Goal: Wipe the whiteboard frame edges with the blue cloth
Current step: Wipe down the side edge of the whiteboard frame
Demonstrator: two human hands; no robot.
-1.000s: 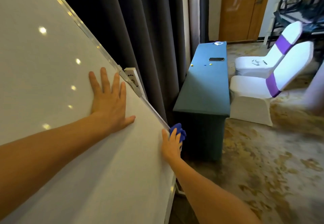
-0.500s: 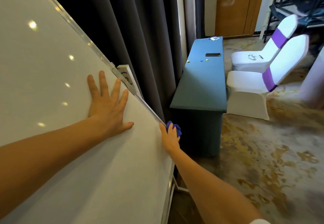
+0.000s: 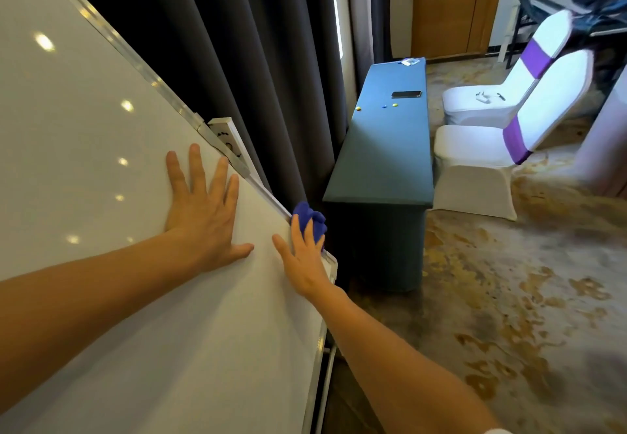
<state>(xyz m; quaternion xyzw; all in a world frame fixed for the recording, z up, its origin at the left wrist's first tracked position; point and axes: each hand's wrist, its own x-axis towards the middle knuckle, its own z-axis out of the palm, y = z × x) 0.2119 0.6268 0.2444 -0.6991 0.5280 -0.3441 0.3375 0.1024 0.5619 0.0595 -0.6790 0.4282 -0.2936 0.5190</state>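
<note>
At frame corner (image 3: 330, 258): right hand (image 3: 302, 260) presses blue cloth (image 3: 310, 221) (bunched).

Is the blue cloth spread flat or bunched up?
Bunched up: the blue cloth shows as a wad bulging past the right hand at the whiteboard frame.

I see a large white whiteboard (image 3: 101, 162) filling the left of my view, its thin silver frame edge (image 3: 142, 70) running diagonally down to a lower corner. A bunched blue cloth (image 3: 310, 219) is pressed against that edge, just above the corner.
</note>
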